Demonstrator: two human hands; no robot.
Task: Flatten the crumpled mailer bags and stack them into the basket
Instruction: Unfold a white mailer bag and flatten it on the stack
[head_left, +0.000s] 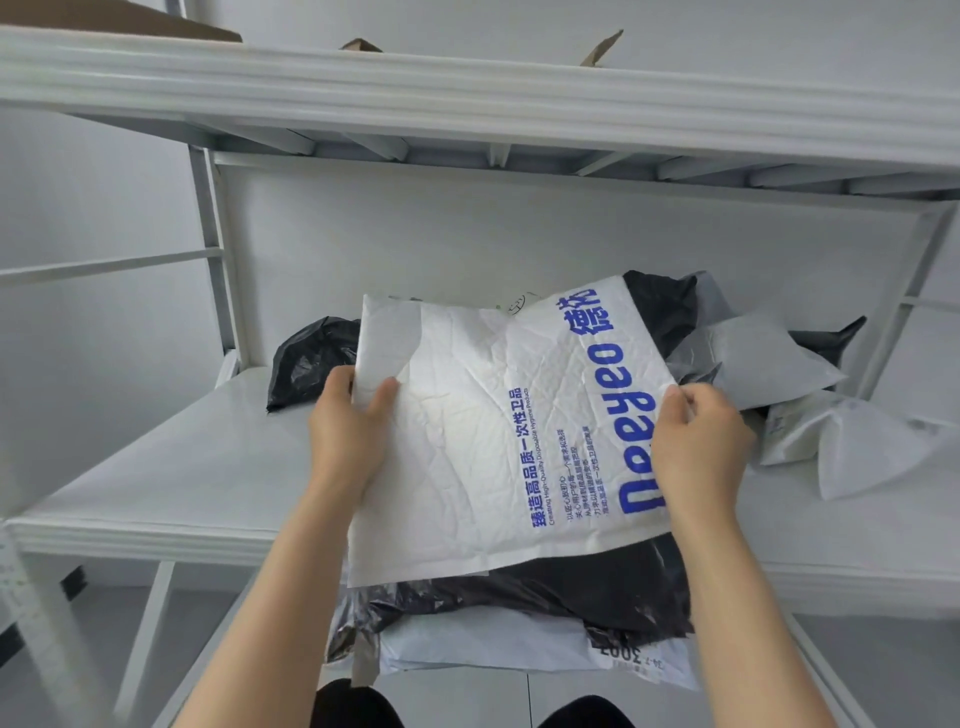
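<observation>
We see a white mailer bag (493, 415) with blue print held up between both hands over the middle shelf (156, 467) of a white metal rack. The bag is spread nearly flat, though its surface is full of fine creases and its far left corner is folded over. The left hand (345, 431) grips the bag's left edge, thumb on the printed face and fingers curled behind. The right hand (696, 441) pinches the right edge, near the large blue letters, with its fingers curled around it.

Just under the held bag lies a black bag (545, 592), spread out at the front edge of the shelf, and below that a pale bag (493, 644) with a printed label sticks out past the edge. We cannot tell whether the white bag touches the black one or hangs just above it.

A crumpled black bag (311, 358) sits on the shelf to the left, behind the left hand. To the right there is a loose heap of grey bags (763, 364), with more black plastic (660, 306) showing behind the held bag's far corner, and a puffy white bag (857, 447) nearest the right post. On the upper shelf (467, 98) we see bits of brown cardboard (119, 21).
</observation>
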